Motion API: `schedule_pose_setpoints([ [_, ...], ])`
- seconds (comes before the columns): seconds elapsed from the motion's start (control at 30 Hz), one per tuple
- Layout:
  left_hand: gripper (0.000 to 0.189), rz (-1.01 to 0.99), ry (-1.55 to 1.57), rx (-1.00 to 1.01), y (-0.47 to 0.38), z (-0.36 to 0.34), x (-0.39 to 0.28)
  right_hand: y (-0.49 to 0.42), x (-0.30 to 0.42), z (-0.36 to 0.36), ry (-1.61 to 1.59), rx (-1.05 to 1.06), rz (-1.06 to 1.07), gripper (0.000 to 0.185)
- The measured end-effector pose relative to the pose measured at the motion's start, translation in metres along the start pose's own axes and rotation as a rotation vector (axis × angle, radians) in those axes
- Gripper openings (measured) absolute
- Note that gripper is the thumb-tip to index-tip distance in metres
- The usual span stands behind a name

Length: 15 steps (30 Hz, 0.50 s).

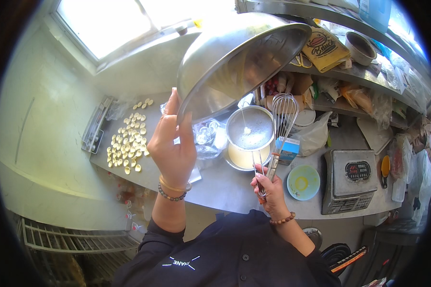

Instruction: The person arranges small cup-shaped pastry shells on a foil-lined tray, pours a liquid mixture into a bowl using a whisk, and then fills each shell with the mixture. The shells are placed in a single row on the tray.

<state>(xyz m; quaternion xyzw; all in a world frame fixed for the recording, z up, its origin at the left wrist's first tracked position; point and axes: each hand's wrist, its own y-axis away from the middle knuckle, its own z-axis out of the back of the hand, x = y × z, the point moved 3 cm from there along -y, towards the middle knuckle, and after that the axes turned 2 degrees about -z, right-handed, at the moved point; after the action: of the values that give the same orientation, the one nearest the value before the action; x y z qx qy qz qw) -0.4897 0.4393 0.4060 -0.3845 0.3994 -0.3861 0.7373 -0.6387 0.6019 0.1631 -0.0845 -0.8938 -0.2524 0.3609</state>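
With my left hand (176,143) I grip the rim of a large stainless steel mixing bowl (208,61), tipped with its mouth facing right and down. A thin stream of liquid falls from it into a fine-mesh strainer (250,125), where a small pale clump lies on the mesh. My right hand (271,190) holds the strainer's wire handle and a balloon whisk (284,111) together, the whisk pointing away from me. Below the strainer, a metal bowl (230,165) contains pale yellow liquid.
Many small pale tart shells (131,140) cover the left of the steel table (219,192). Right of the bowl are a blue carton (288,150), a light green bowl (303,183) and a digital scale (350,179). Cluttered shelves (362,84) run along the back. Plastic cups (208,134) lie behind my left hand.
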Motion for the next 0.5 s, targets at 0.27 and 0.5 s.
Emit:
schedule_pose_setpoints([
  [0.27,0.027,-0.005,0.001,-0.005,-0.0017,0.0003,-0.0037,0.0,0.0007,-0.0002,-0.006,-0.005,0.007,0.045],
  [0.5,0.026,-0.025,-0.014,-0.013,-0.0018,0.0004,-0.0041,-0.0007,0.0005,0.0008,0.003,-0.001,0.01,0.044],
])
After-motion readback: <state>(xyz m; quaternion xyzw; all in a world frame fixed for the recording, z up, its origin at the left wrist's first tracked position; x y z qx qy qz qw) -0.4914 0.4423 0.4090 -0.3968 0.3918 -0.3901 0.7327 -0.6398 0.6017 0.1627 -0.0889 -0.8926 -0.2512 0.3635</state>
